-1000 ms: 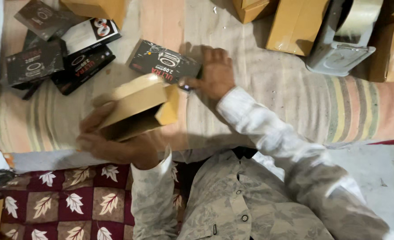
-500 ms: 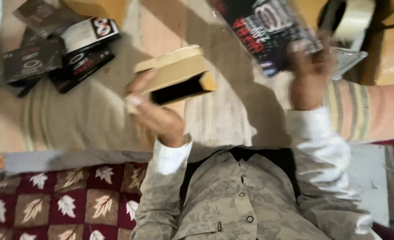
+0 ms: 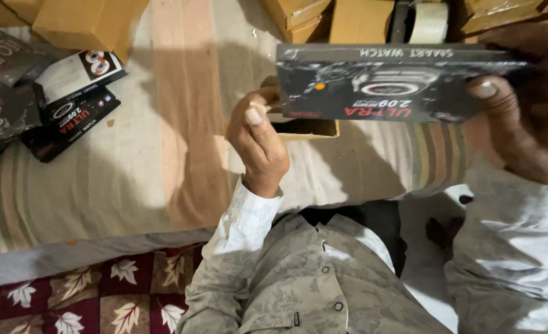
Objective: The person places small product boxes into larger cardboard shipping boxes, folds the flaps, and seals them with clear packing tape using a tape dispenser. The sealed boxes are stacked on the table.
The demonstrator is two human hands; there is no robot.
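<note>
My left hand [image 3: 258,145] grips a small open cardboard box [image 3: 305,128], held up close to the camera, its opening facing right. My right hand [image 3: 524,127] holds a flat black product box with a watch picture [image 3: 385,83] by its right end. The black box hangs level just above and partly in front of the cardboard box, touching or nearly touching its top edge. Most of the cardboard box is hidden behind the black one.
A pile of several similar black product boxes [image 3: 45,102] lies on the striped mat [image 3: 119,179] at the left. Brown cartons [image 3: 88,21] line the far edge, with a tape roll [image 3: 428,21] among them. A maroon leaf-patterned cloth [image 3: 100,291] lies nearest me.
Both hands rose toward the camera. My right hand picked the black box off the mat and brought it left over the cardboard box, which moved right to meet it.
</note>
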